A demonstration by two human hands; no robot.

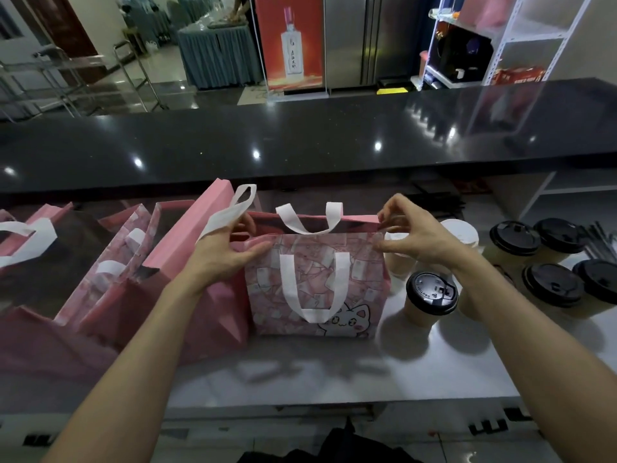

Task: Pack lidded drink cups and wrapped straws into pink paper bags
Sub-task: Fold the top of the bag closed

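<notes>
Both the left hand (230,252) and right hand (405,233) pinch the cat-print bag (317,285) open; seemingly empty, while lidded cups (430,297) wait unpacked beside it

- We cannot see inside the pink bag (317,282); its near wall hides whatever it holds
- The left hand (230,248) has its fingertips tucked behind the bag's rim, out of our sight
- A white cup (459,230) stands behind the right hand (412,230); we see only its top
- The leftmost bag (20,242) is cut off by the left edge
- Dark straws (601,240) run off the right edge; whether they are wrapped is too small to tell
- Lettering on the nearest cup lid (431,293) is mostly blurred
</notes>
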